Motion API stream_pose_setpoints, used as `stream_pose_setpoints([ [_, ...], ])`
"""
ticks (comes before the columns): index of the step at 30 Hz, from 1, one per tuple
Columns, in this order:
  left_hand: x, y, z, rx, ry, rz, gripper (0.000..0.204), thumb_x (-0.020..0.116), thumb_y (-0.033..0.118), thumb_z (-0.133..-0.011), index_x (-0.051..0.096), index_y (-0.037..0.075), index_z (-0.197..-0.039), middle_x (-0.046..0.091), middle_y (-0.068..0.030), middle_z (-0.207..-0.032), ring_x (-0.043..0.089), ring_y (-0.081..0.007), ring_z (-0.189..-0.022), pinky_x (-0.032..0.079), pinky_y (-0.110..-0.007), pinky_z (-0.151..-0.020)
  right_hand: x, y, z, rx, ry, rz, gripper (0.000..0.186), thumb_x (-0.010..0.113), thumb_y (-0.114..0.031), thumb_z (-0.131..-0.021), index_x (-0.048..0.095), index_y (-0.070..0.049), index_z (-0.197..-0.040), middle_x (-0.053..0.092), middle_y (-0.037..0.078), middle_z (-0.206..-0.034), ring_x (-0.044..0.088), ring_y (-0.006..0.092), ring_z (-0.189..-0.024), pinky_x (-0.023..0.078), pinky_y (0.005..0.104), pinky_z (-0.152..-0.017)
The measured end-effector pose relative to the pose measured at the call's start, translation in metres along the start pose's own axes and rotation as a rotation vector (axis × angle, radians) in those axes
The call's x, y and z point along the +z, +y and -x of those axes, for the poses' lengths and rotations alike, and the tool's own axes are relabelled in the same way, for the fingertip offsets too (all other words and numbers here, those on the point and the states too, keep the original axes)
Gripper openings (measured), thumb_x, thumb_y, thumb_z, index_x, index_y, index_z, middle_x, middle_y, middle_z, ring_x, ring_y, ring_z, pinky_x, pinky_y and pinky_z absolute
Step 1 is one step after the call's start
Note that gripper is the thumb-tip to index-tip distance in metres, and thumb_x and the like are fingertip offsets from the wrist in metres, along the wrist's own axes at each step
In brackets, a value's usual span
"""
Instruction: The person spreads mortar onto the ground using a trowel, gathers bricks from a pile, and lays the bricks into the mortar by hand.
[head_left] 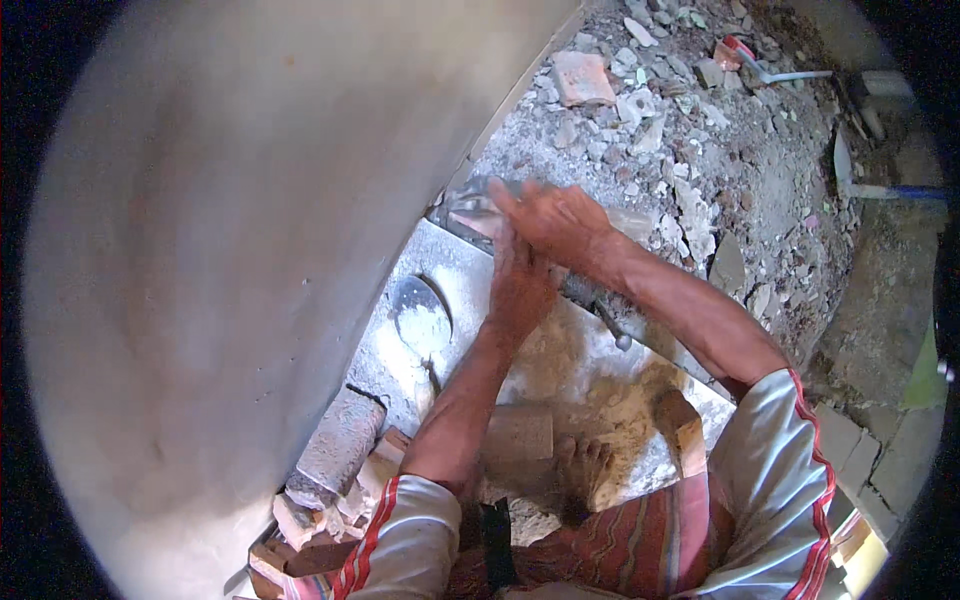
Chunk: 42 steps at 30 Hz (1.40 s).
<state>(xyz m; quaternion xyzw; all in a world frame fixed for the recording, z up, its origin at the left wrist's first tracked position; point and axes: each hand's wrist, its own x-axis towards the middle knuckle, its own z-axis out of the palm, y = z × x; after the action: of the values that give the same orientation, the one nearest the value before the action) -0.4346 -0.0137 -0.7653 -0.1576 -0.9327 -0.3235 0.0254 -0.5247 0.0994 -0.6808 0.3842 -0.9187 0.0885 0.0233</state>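
Observation:
My right hand (pixel 563 226) crosses over my left hand (pixel 522 285) at the far corner of a pale slab, close to the wall. The right fingers look curled and are partly smeared by motion; what they close on is unclear. Most of the left fingers are hidden beneath the right hand. A pinkish, brick-like piece (pixel 474 222) shows just left of the hands. On the slab, left of my left forearm, lies a round-bladed metal trowel (pixel 422 318) with whitish mortar on it. A dark metal tool with a rounded end (pixel 621 340) lies right of the left hand.
A tall plastered wall (pixel 220 250) fills the left side. Bricks (pixel 341 437) are piled at its foot. Rubble (pixel 690 150) with a loose brick (pixel 583 78) spreads at the far right. A brick (pixel 519 432) lies near my foot (pixel 583 462) on the dusty slab (pixel 560 370).

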Motion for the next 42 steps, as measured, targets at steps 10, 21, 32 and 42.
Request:
stream_pose_setpoints([
  [10,0.004,0.001,0.008,0.018,-0.028,-0.019,0.071,0.067,0.021,-0.081,0.036,0.003,-0.142,0.033,-0.0268,-0.143,0.027,-0.0490,-0.135,0.019,-0.065,-0.110,0.007,-0.001,0.000,-0.029,0.061,-0.015,0.047,0.055,-0.017,-0.087,0.046,-0.010,-0.132,0.058,0.008,-0.076,0.068,0.0244,-0.062,0.051,0.0343,-0.044],
  [21,-0.003,-0.004,0.010,-0.089,-0.140,0.076,0.067,0.061,0.029,-0.087,0.035,0.005,-0.144,0.031,-0.0231,-0.148,0.028,-0.0422,-0.138,0.017,-0.062,-0.113,-0.002,-0.015,0.001,-0.032,0.120,-0.011,0.050,0.058,-0.018,-0.085,0.047,-0.011,-0.133,0.054,0.007,-0.078,0.063,0.0210,-0.057,0.050,0.0349,-0.044],
  [32,-0.003,0.001,0.004,-0.079,-0.163,-0.002,0.068,0.064,0.030,-0.086,0.037,0.003,-0.142,0.033,-0.0251,-0.146,0.027,-0.0433,-0.138,0.016,-0.060,-0.113,0.000,-0.007,0.012,0.045,0.109,-0.133,0.041,0.059,-0.020,-0.086,0.050,-0.007,-0.124,0.058,0.013,-0.081,0.066,0.0273,-0.064,0.051,0.0390,-0.048],
  [42,-0.068,-0.013,-0.023,-0.101,-0.079,-0.204,0.056,0.060,0.032,-0.092,0.045,0.005,-0.139,0.032,-0.0273,-0.148,0.027,-0.0435,-0.139,0.022,-0.049,-0.115,-0.034,0.026,0.089,0.300,0.184,-0.198,0.046,0.058,-0.007,-0.080,0.049,-0.002,-0.125,0.060,0.019,-0.082,0.066,0.0343,-0.065,0.054,0.0438,-0.052],
])
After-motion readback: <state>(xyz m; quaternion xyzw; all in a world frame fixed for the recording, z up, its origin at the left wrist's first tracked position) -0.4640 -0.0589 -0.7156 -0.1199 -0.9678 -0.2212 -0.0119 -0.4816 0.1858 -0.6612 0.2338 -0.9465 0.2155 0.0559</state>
